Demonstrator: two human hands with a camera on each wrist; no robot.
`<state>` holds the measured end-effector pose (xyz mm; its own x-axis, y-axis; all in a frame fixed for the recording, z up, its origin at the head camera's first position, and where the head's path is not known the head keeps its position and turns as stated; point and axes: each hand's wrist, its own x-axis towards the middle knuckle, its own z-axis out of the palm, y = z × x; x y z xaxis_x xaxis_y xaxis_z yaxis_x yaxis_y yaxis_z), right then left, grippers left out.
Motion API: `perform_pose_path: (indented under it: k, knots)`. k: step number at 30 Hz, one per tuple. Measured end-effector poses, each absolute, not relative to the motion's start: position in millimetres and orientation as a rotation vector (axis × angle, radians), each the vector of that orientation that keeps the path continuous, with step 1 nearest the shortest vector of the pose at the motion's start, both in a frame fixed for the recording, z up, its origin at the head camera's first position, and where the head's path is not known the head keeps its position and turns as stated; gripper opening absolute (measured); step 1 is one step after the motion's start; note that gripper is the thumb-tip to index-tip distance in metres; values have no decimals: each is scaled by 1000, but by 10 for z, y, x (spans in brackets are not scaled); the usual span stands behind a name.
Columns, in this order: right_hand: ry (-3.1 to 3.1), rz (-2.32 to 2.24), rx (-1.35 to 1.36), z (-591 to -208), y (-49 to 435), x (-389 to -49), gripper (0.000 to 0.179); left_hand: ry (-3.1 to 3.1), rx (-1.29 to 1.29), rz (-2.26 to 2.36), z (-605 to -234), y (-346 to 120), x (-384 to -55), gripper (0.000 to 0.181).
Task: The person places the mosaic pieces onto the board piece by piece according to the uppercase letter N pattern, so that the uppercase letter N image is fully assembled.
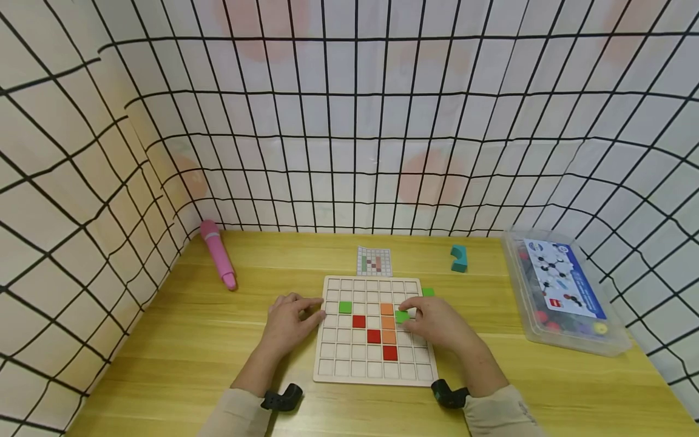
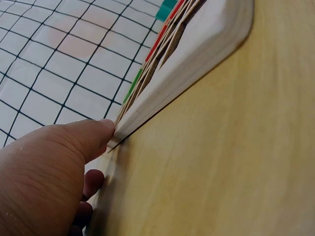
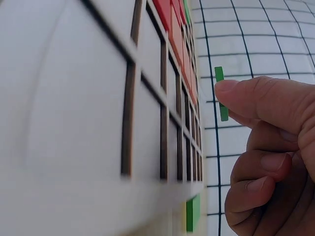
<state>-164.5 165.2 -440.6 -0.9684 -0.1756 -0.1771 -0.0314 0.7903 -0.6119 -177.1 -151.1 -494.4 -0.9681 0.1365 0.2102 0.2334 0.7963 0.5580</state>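
Fingers [image 1: 310, 302] of left hand [image 1: 285, 323] are touching the board [image 1: 343, 368] at its left edge, unclenched; board is resting on desk [image 1: 175, 370], carrying red tiles [image 1: 358, 321]. Right hand [image 1: 445, 325] is pinching a green tile [image 3: 224, 114] above board's right half; another tile [image 1: 428, 292] is lying just beside.

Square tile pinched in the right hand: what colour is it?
The square tile is green, clearest in the right wrist view.

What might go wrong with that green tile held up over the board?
The right hand could drop the green tile, raised above the board. It might also nudge the orange tiles close by. The left hand, touching the board's edge, could shift the board if it pushes.
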Motion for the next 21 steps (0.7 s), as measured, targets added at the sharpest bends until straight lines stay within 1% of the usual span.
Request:
perform_pose_path:
  k: [5,21]
  knots:
    - [2773,-925,-209,-4381,1514,-1633,25,-2823,-293,-915,-4940,-1508,-1768,30]
    - [2718,-885,-387,-4363,1078,-1660,24,-2812,-296,-922,-4932,-1512,-1763,30]
